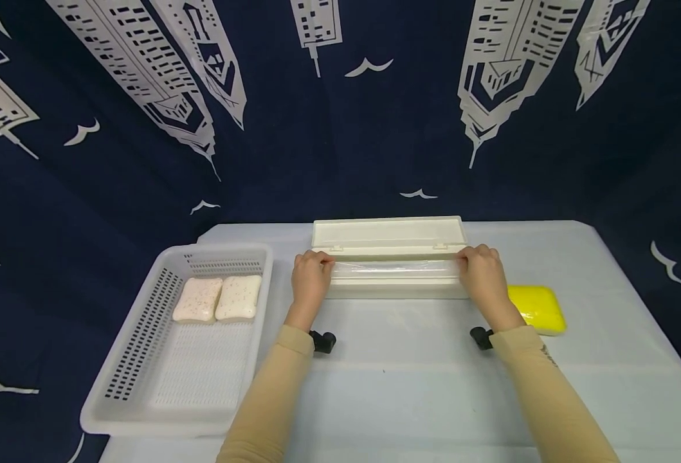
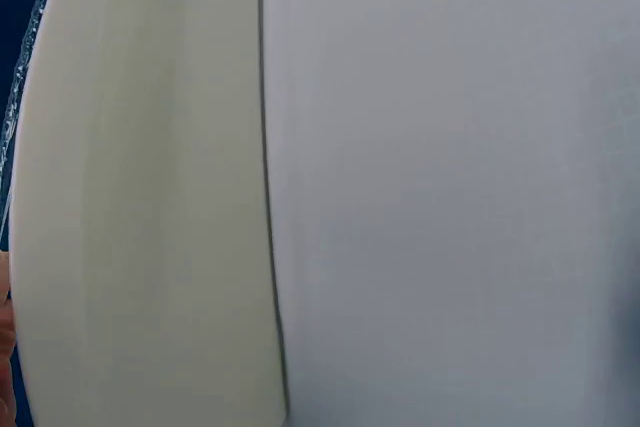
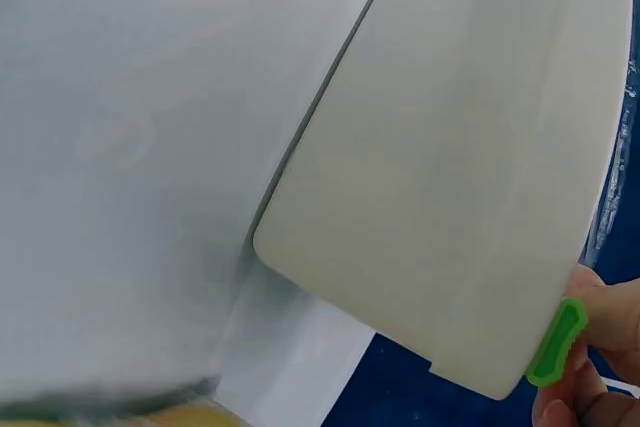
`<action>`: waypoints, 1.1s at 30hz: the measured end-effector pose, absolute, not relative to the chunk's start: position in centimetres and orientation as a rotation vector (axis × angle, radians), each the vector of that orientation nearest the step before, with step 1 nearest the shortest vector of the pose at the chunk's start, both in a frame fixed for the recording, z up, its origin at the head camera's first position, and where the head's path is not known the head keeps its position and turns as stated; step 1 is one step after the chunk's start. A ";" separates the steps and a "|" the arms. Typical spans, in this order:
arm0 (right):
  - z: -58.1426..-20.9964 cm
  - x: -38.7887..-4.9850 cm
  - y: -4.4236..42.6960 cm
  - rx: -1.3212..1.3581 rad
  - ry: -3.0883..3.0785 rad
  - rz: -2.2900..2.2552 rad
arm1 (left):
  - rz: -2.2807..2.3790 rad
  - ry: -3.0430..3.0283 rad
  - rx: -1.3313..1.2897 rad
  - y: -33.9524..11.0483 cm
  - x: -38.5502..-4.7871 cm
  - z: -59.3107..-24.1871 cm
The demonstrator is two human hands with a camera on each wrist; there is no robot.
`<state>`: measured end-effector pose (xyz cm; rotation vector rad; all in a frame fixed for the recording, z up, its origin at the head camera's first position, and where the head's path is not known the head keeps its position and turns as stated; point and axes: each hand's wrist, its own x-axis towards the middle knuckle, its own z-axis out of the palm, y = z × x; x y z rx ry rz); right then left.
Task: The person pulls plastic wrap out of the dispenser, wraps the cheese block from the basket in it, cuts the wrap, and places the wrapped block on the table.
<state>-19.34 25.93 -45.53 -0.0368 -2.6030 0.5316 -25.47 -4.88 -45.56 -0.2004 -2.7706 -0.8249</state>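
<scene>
Cling film dispenser (image 1: 398, 290): long, rectangular, smooth cream plastic, sits on the white counter (image 1: 398, 386) near its far edge; hinged lid (image 1: 389, 233) is up along the back. Clear cling film (image 1: 397, 269), shiny and wrinkled, runs across the dispenser between both hands. Left hand (image 1: 309, 280) at the left end, fingers clamped in a pinch on the film edge; right hand (image 1: 483, 278) at the right end, same pinch. Right wrist view: green plastic tab (image 3: 558, 342), ridged edge, on the dispenser end right beside the right fingers. Left wrist view is mostly smooth cream wall, left hand barely in frame. Just beside the right wrist: glossy yellow rounded block (image 1: 538, 308), partly hidden. On the left, white perforated plastic basket (image 1: 192, 373), rectangular with rounded corners, holds two pale speckled blocks (image 1: 197, 300), rounded squares, side by side. Tan sleeves (image 1: 271, 399), matte fabric; navy cloth (image 1: 328, 148) behind, white building prints
</scene>
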 end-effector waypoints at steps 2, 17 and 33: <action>-45.4 -19.3 25.9 -0.043 -2.590 0.519 | -0.830 -2.736 -0.185 -5.0 -25.3 -45.3; -43.1 -18.8 25.1 -0.211 -2.614 0.659 | -0.760 -2.637 -0.112 -5.6 -24.7 -43.4; -37.6 -18.5 25.0 -0.210 -2.439 0.774 | -1.039 -2.452 -0.340 -5.7 -24.7 -38.4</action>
